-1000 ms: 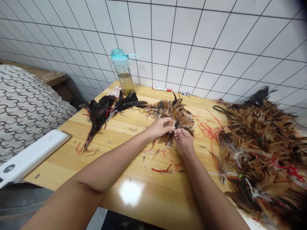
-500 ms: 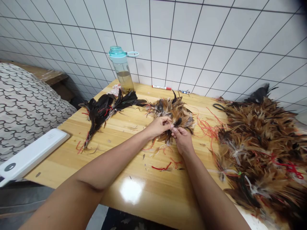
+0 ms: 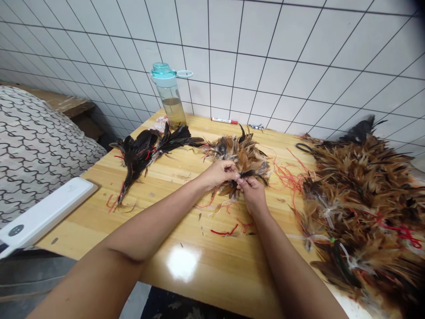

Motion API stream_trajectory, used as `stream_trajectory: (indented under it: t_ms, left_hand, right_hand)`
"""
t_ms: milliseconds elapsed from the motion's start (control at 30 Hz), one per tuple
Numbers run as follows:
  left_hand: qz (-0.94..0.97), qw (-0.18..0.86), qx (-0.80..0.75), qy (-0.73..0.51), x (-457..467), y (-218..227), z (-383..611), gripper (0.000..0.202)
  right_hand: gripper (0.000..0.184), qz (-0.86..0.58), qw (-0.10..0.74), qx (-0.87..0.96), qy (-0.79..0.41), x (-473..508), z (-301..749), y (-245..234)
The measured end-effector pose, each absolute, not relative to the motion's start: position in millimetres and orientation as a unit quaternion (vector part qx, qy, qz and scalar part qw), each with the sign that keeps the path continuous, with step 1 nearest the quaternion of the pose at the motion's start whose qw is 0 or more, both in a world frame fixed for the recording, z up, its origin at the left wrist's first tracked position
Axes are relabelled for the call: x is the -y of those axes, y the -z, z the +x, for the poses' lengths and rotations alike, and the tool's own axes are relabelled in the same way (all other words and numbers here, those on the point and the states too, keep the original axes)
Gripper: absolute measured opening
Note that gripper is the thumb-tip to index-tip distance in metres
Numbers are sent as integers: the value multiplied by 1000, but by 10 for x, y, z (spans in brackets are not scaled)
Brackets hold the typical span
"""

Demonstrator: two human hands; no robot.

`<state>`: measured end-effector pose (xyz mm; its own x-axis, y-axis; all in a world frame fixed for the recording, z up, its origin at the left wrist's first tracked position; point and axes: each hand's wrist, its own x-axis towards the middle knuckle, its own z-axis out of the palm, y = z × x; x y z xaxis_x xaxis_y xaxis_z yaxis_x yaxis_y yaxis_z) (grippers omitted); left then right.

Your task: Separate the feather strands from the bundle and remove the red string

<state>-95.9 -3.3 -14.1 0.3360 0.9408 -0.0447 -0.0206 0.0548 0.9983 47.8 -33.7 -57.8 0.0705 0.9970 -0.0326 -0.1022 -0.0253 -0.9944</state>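
Both of my hands meet over a small bunch of brown and orange feathers (image 3: 245, 155) in the middle of a wooden table (image 3: 212, 266). My left hand (image 3: 219, 173) is closed, its fingertips pinching into the near edge of the bunch. My right hand (image 3: 254, 194) is closed too, pinching a dark feather at the same spot, fingertips almost touching the left hand's. Loose red threads (image 3: 224, 231) lie on the wood just in front of my hands.
A bunch of black feathers (image 3: 146, 150) lies at the left. A big heap of brown feathers (image 3: 361, 199) covers the right side. A water bottle (image 3: 169, 95), a red marker (image 3: 224, 120) and black scissors (image 3: 303, 147) sit by the tiled wall. A white device (image 3: 43, 212) overhangs the left edge.
My hands have stayed on the feather bunch, with only small finger shifts; a dark feather now lies between my fingertips. The view has tilted slightly.
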Motion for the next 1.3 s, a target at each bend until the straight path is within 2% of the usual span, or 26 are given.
stream_trajectory:
  t_ms: [367,633,833,967,1033,1167,1300]
  left_hand:
    - [549,621,-390,-401,27,169,-983,29]
    - [528,665,-375,-372,58,188,-978,41]
    - [534,631,-385,-411,110,192,-887,38]
    - [552,616,-391,-403,75,123,-903,32]
    - [561,567,-415,-438,-12,83,-993,27]
    - [518,366,-527,-566,-299,153,-1350,11]
    - [531,253,-608,-534,-496,366,-1664,11]
  right_hand:
    - [18,-486,522,478,-513,327,511,600]
    - [26,-501,487,551,-456,313,536,606]
    - [30,-522,483,562,-422,308,559,632]
    - [31,-512,490,548,-444,311,563,614]
    - [33,-506,496,524,-472,315,558,590]
    - [39,-503,512,447,-534,320,548,541]
    - [39,-496,522,416,-555,325,543,512]
